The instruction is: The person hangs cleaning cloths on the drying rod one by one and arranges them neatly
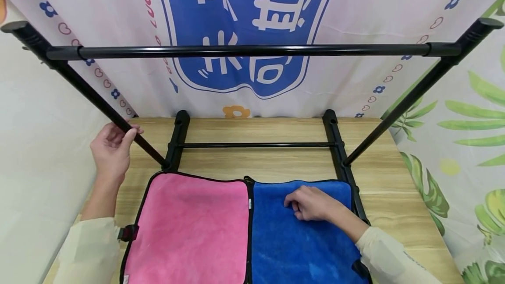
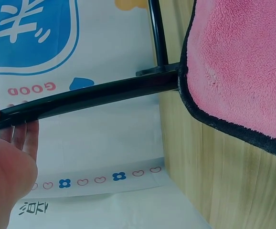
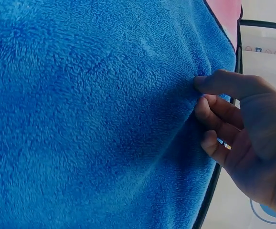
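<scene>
A black tubular rack stands on the wooden table, its left post (image 1: pixel 90 91) leaning up toward the left. My left hand (image 1: pixel 112 152) grips that post partway up, thumb on one side and fingers on the other. In front of the rack lie a pink towel (image 1: pixel 193 227) and, to its right, a blue towel (image 1: pixel 300 249), both plush with black edging. With thumb and fingertips, my right hand (image 3: pixel 252 129) pinches a small fold of the blue towel near its far edge; creases run from the pinch in the right wrist view.
The rack's top bar (image 1: pixel 252 51) crosses above the table, and a thin lower bar (image 1: pixel 256 145) joins its feet. The right post (image 1: pixel 406 100) leans outward. Black clips (image 1: pixel 128 232) sit at the towels' outer edges. A printed curtain (image 1: pixel 130 3) hangs behind the wooden table (image 1: pixel 394 196).
</scene>
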Tool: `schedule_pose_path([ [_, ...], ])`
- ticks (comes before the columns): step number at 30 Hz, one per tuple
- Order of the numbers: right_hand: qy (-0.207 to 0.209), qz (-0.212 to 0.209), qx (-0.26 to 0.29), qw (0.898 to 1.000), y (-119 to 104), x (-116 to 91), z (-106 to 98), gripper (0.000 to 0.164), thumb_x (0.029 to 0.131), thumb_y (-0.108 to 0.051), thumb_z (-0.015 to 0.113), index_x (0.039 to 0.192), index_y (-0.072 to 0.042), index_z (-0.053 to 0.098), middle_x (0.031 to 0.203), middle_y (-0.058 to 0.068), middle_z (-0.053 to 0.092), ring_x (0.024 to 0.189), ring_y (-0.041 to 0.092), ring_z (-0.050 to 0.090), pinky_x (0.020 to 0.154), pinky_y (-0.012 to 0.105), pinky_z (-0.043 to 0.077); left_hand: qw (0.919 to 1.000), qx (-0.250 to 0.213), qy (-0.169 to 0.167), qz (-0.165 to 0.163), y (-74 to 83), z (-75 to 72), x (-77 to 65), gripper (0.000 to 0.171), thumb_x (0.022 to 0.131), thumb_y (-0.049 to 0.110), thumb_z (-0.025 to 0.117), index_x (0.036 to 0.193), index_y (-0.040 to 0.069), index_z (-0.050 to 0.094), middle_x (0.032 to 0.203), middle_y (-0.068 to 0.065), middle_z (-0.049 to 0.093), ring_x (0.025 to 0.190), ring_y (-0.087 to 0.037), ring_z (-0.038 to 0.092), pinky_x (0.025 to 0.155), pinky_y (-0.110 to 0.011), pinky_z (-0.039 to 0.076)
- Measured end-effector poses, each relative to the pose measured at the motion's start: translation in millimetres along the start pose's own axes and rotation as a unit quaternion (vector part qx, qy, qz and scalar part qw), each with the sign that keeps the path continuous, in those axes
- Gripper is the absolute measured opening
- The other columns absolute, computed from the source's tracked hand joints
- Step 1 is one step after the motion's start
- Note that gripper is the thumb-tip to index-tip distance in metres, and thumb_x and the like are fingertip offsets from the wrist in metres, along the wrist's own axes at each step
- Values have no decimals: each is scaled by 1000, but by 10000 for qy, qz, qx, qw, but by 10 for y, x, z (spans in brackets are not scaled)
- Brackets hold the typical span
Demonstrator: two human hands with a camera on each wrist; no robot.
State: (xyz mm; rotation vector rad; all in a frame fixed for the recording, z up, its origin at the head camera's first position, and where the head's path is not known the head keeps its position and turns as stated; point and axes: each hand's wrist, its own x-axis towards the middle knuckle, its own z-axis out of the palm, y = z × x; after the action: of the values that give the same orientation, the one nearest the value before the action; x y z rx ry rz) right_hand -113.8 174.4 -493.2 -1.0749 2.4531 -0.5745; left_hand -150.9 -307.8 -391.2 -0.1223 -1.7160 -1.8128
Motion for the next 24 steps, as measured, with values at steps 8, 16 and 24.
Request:
schedule_pose_path([
  [8, 73, 27, -50, 10000, -82, -21, -158, 25, 85, -2, 72, 107, -13, 76, 72, -15, 52, 61, 0, 47, 62, 22, 45, 10000, 13, 37, -77, 2, -5, -5, 19, 94, -9, 68, 111, -3, 73, 92, -8, 77, 81, -12, 74, 84, -19, 58],
  [16, 83, 57, 257, 9996, -130, -20, -340, 27, 86, 0, 72, 110, -12, 75, 73, -14, 54, 63, 2, 49, 64, 24, 45, 9998, -46, 85, -187, -3, -11, -4, 17, 94, -11, 67, 109, -5, 72, 92, -9, 77, 80, -12, 75, 84, -20, 59],
  [24, 96, 27, 371, 9993, -161, 1, -463, 23, 87, 0, 73, 106, -13, 75, 78, -12, 56, 68, 4, 52, 66, 25, 48, 9997, 28, 115, -215, -22, -23, 1, 19, 94, -11, 67, 111, -3, 73, 93, -8, 77, 80, -12, 75, 85, -19, 58],
])
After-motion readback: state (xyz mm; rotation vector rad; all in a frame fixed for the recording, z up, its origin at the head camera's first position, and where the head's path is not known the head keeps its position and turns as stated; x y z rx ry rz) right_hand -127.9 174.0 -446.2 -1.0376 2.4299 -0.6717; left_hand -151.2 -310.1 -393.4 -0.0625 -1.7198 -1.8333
